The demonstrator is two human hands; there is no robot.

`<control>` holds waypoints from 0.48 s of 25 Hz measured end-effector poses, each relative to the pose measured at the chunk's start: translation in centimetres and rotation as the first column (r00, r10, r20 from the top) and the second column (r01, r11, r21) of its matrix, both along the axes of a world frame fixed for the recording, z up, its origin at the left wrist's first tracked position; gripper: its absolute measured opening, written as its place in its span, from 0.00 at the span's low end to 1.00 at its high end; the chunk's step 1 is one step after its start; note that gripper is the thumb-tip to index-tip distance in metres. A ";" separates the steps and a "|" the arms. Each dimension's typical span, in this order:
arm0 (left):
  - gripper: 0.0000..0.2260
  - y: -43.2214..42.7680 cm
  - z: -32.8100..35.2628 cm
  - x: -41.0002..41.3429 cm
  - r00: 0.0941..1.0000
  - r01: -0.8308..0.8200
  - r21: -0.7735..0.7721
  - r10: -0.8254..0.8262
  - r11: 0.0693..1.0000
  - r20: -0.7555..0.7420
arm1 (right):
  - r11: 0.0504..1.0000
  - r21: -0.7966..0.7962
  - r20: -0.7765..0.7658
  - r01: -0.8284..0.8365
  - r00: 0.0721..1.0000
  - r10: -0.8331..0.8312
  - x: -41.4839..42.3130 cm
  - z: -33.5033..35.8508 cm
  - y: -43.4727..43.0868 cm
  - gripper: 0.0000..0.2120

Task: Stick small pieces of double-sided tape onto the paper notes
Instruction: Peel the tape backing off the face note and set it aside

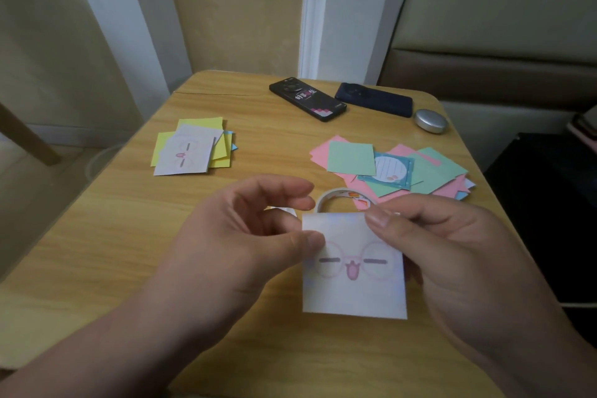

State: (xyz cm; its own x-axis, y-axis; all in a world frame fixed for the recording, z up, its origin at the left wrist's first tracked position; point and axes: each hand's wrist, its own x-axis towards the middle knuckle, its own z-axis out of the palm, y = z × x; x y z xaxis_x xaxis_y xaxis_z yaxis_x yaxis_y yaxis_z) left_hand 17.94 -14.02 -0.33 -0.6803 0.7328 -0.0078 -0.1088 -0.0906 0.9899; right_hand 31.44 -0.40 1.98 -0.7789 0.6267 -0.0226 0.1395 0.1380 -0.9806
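Note:
A white square note (353, 271) printed with a cartoon face in glasses is held above the table's front middle. My left hand (258, 236) pinches its upper left edge between thumb and fingers. My right hand (452, 252) pinches the upper right corner, thumb on top. Just behind the note lies a roll of double-sided tape (339, 196), partly hidden by the note and my fingers. Whether a tape piece is on the note cannot be seen.
A pile of yellow and white notes (193, 147) lies at the left. A spread of pink, green and blue notes (403, 168) lies at the right. Two dark phones (307, 98) (374, 99) and a grey oval case (431, 121) lie at the wooden table's (113, 236) far edge.

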 end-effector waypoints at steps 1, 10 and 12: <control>0.18 0.0 -0.1 0.0 1.000 -0.001 0.008 0.001 1.000 0.016 | 0.999 0.051 -0.003 -0.019 1.000 0.020 0.0 -0.1 0.0 0.09; 0.17 -0.2 -0.2 -0.1 0.996 -0.017 0.035 0.014 0.999 0.083 | 0.993 -0.079 -0.051 -0.083 0.996 0.079 -0.8 -0.4 0.0 0.08; 0.17 -0.3 -0.1 -0.1 0.995 -0.032 0.049 0.028 0.998 0.091 | 0.991 -0.099 -0.043 -0.088 0.996 0.084 -1.0 -0.3 -0.1 0.11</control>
State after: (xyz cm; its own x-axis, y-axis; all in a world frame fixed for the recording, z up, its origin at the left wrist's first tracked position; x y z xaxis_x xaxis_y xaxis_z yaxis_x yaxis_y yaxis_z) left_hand 17.88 -14.28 -0.43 -0.7002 0.7131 -0.0336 -0.1939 -0.1448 0.9703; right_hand 30.49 -0.46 1.73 -0.8312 0.5536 -0.0512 0.0933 0.0481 -0.9945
